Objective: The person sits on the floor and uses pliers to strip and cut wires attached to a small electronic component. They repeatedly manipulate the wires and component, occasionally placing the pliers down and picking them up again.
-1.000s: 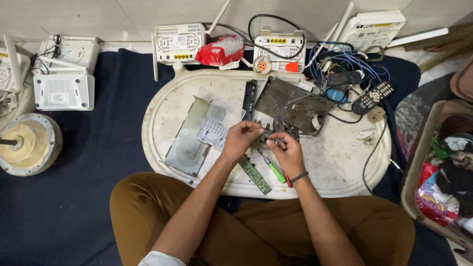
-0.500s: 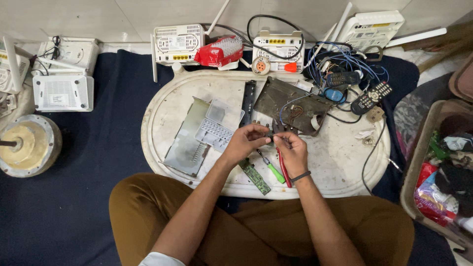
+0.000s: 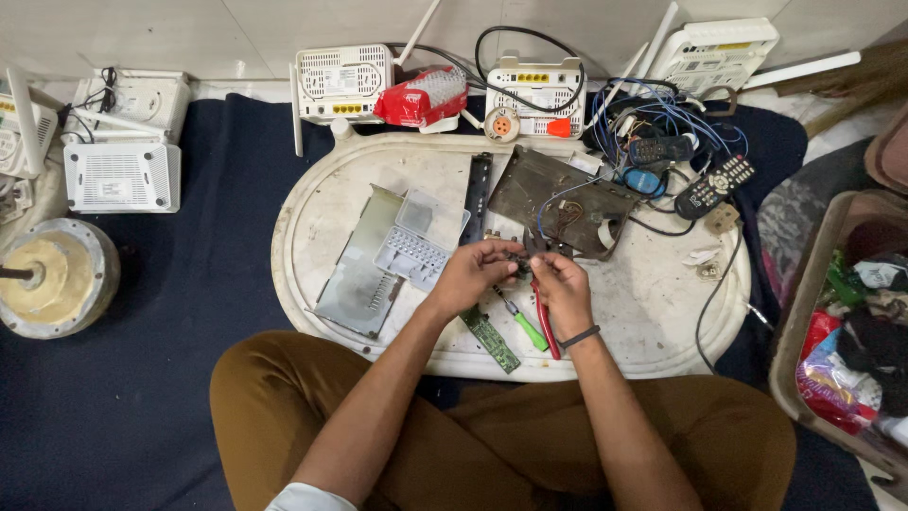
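Scuffed white oval tray [image 3: 662, 312], red-handled pliers [image 3: 546, 322]

Over the oval white tray [image 3: 312, 274], the left hand [image 3: 470, 274] pinches a small dark part [image 3: 515, 268] while the right hand [image 3: 564, 289] grips red-handled pliers [image 3: 544, 317]; a green screwdriver [image 3: 522, 325] and green circuit strip [image 3: 491, 340] lie near the tray's front edge

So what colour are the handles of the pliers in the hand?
Red, on the pliers in the right hand; head view.
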